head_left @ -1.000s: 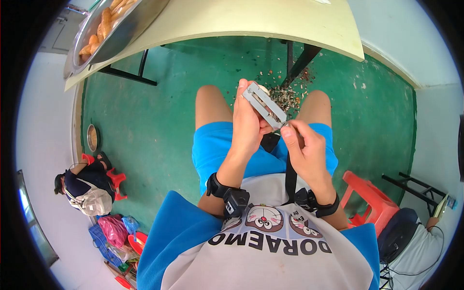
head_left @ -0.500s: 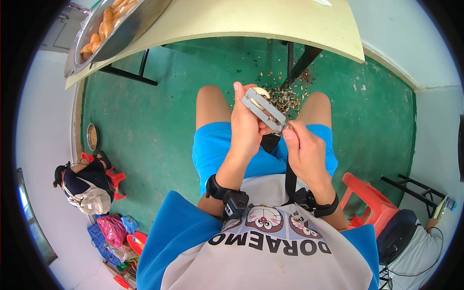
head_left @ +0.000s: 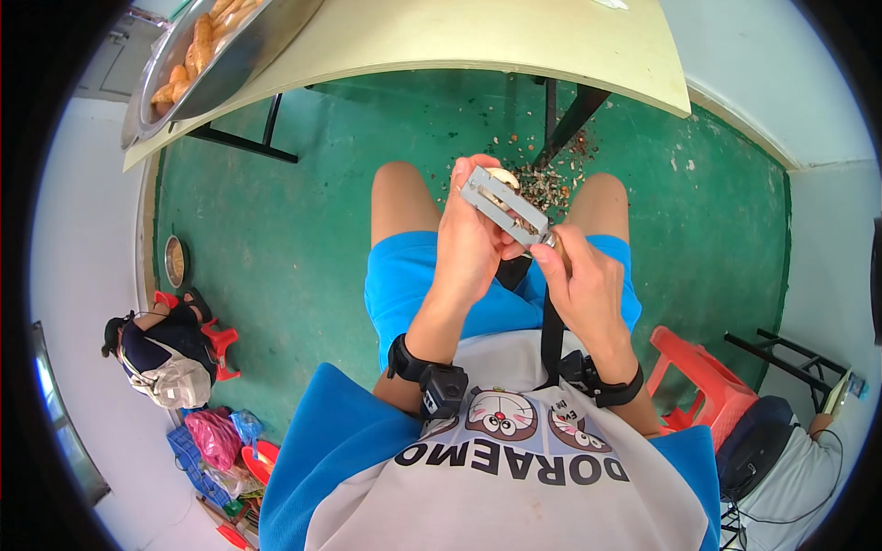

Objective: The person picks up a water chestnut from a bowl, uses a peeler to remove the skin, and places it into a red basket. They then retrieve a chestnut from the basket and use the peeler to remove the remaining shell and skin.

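My left hand (head_left: 464,239) is wrapped round a pale, whitish root (head_left: 502,177), its far end showing past the fingers and the rest hidden under the peeler. Across the root lies a peeler (head_left: 485,203) with a broad grey metal head and a long slot. My right hand (head_left: 588,280) grips the peeler by its short, wood-coloured handle, thumb along the near side. Both hands are close together above my lap, between the knees.
A metal basin (head_left: 243,69) of orange-brown roots (head_left: 203,41) stands on the pale table (head_left: 441,41) ahead. Scraps (head_left: 551,188) litter the green floor beyond my hands. A red stool (head_left: 703,381) is at right; a person (head_left: 170,354) sits far left near a metal bowl (head_left: 175,261).
The peeler has shifted slightly to the right and tilted a little, and more of its handle shows. My right hand moved with it; the left hand still holds the root.
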### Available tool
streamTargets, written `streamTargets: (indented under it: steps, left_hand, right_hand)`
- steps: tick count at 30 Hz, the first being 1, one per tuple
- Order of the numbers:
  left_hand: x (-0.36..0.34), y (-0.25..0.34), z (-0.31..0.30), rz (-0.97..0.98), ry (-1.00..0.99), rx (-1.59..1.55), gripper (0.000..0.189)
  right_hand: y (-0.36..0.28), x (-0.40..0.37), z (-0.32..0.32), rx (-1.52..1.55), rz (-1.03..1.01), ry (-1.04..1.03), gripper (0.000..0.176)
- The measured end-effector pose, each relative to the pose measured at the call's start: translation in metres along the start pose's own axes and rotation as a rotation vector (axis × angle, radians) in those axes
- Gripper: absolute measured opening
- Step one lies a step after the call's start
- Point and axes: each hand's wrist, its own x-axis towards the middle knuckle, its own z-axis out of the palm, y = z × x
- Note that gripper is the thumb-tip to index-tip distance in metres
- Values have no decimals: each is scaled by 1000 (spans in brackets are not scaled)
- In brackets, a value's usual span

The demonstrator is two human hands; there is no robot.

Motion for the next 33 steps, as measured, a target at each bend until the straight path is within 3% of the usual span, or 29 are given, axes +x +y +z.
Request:
streamTargets:
  steps: [9, 11, 14, 25, 30, 33]
  left_hand:
    - [-2, -4, -4, 10, 22, 109, 32]
    - [-3, -8, -3, 123, -22, 116, 30]
    - [-2, -7, 0, 134, -15, 129, 28]
    - [-1, -6, 5, 81, -4, 63, 26]
    - [-6, -5, 8, 95, 42, 35, 24]
    - [-15, -3, 8, 103, -34, 91, 25]
  right_hand:
    - [-2, 0, 3, 7, 34, 11, 30]
    - [-2, 0, 3, 11, 70, 4, 30]
    - [-4, 0, 4, 34, 115, 6, 31]
    - [-9, 1, 9, 113, 245, 24, 31]
    - [-11, 3, 12, 151, 312, 105, 31]
    - [27, 18, 0, 87, 429, 239, 36]
